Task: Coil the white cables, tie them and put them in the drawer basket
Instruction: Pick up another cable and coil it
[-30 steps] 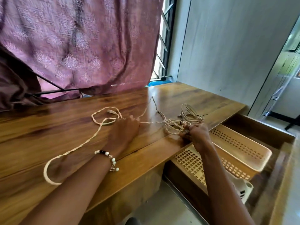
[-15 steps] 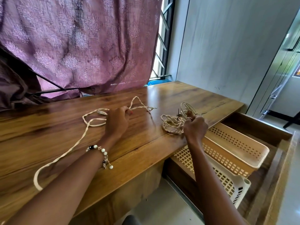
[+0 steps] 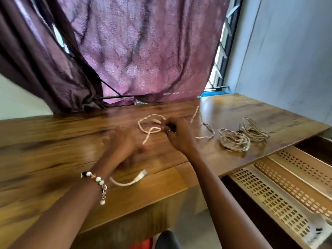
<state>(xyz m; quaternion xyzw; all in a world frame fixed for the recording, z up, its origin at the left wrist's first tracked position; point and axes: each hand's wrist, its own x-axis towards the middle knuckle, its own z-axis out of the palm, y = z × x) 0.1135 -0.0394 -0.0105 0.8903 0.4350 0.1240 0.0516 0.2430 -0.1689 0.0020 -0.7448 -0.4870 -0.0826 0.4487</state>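
A loose white braided cable (image 3: 150,121) lies in a loop at the middle of the wooden desk (image 3: 53,141). My right hand (image 3: 179,137) pinches it where the loop crosses. The cable runs down under my left hand (image 3: 122,148), which is motion-blurred with its fingers curled over it. Its USB plug end (image 3: 142,174) sticks out near my left wrist. Two coiled cable bundles (image 3: 233,141) (image 3: 255,131) lie side by side at the desk's right edge. The cream drawer basket (image 3: 269,196) sits in the open drawer at lower right, with nothing visible in it.
A peach perforated basket (image 3: 296,175) lies stacked across the cream one in the drawer. A purple curtain (image 3: 143,51) hangs behind the desk's far edge. A grey wall (image 3: 287,51) stands on the right.
My right hand left the coiled bundles and moved left to the loose cable's loop. My left hand slid back toward me along the cable, and the plug end now lies near the front edge.
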